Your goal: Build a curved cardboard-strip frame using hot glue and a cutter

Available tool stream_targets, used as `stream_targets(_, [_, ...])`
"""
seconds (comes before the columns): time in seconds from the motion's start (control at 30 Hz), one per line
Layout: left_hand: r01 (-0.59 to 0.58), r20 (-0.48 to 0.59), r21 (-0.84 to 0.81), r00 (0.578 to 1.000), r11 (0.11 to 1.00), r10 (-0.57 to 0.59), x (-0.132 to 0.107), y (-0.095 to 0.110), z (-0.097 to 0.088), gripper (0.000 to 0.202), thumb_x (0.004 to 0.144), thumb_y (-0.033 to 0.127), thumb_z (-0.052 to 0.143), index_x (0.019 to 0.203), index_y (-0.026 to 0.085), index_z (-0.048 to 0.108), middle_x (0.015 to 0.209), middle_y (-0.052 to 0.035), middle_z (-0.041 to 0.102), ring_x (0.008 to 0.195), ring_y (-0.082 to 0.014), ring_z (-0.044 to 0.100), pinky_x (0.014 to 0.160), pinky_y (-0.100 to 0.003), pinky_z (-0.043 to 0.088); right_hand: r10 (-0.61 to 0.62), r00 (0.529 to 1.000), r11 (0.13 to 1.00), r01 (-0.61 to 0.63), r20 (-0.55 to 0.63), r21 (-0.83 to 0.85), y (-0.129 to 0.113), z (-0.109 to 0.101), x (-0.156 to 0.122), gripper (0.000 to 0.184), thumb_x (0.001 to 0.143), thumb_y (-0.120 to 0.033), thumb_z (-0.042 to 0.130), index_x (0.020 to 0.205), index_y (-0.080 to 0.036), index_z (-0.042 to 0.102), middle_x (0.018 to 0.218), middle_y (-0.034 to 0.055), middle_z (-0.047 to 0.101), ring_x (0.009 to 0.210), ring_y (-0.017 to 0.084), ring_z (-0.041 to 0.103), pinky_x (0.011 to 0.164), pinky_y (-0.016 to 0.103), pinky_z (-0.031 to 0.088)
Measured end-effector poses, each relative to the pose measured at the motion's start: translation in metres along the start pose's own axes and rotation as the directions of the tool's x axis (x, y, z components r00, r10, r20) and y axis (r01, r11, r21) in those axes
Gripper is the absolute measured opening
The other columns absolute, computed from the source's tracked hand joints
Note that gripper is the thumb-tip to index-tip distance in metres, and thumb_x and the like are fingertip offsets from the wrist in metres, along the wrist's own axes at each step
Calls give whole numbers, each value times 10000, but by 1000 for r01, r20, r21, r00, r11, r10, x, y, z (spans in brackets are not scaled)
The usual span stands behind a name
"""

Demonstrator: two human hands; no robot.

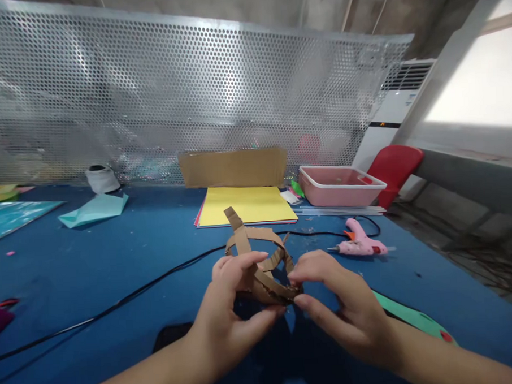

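Between my two hands is a small frame of bent brown cardboard strips [258, 233], curved into loops, with one strip sticking up at the upper left. My left hand [231, 300] grips its left and near side, thumb below and fingers above. With thumb and index finger, my right hand [341, 301] pinches the right end of the lower strip. Beyond my right hand, a pink hot glue gun [358, 243] lies on its side. A green tool with a red button [414, 315] is partly hidden under my right forearm.
A black cable [158, 284] runs across the blue table [72, 268]. Behind stand stacked coloured paper [243, 205], a cardboard piece [233, 168] and a pink basket [340, 187], with clear glue sticks [341, 210] before it. Folded light-blue paper [95, 211] lies at left. Perforated metal sheeting [170, 88] borders the back.
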State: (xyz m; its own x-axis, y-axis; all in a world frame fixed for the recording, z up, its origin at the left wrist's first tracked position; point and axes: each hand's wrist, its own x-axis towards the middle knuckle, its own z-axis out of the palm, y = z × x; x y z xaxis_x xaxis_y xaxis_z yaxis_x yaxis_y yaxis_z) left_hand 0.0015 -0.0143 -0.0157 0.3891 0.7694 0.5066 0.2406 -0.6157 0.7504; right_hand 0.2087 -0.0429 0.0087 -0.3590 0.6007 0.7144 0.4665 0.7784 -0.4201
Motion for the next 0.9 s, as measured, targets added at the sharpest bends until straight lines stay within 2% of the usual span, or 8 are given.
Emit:
stream_targets(0.17, [-124,28,163,992,979,121,1,2,-2,561,769,206,699,1249,352,450,932,16,643,867,-212,589,914,-455,370,-16,1000,999,16,14,44,0,1,2,154,850,-69,538,934,-180,604,818,25,644,812,136,577,774,291,498])
stream_targets(0.3, [-143,87,197,988,970,128,1,5,-4,485,780,216,699,1189,345,473,915,43,690,876,-206,605,971,-457,282,-52,998,999,52,35,16,1,2,-2,148,843,-62,554,934,-166,605,830,43,642,817,144,585,795,310,507])
stream_targets(0.43, [-143,49,194,990,971,136,2,8,-2,370,767,208,693,1064,296,491,833,34,706,870,-225,622,989,-487,283,-85,995,996,87,45,-30,2,2,-6,169,839,-62,560,958,-169,612,844,56,652,843,166,590,804,331,518])
stream_targets(0.6, [-77,11,152,997,985,76,2,9,1,496,743,249,718,1168,275,463,940,-27,696,888,-247,643,1034,-553,275,-109,993,991,112,43,-79,1,1,-5,164,828,-76,574,947,-180,619,821,55,665,849,181,604,795,334,529])
stream_targets(0.73, [-136,54,221,990,966,127,2,10,1,378,706,231,723,1047,307,580,885,1,685,888,-247,606,1007,-546,298,-113,991,992,117,68,-55,-2,-1,-4,179,825,-74,533,935,-192,610,785,51,660,819,189,608,783,355,536])
stream_targets(0.9, [-151,107,220,986,964,130,2,10,1,315,706,234,712,989,301,593,851,19,681,870,-233,568,1028,-529,278,-110,990,993,113,86,-26,-4,-2,-4,181,806,-64,539,920,-187,608,793,52,671,818,184,602,772,339,539])
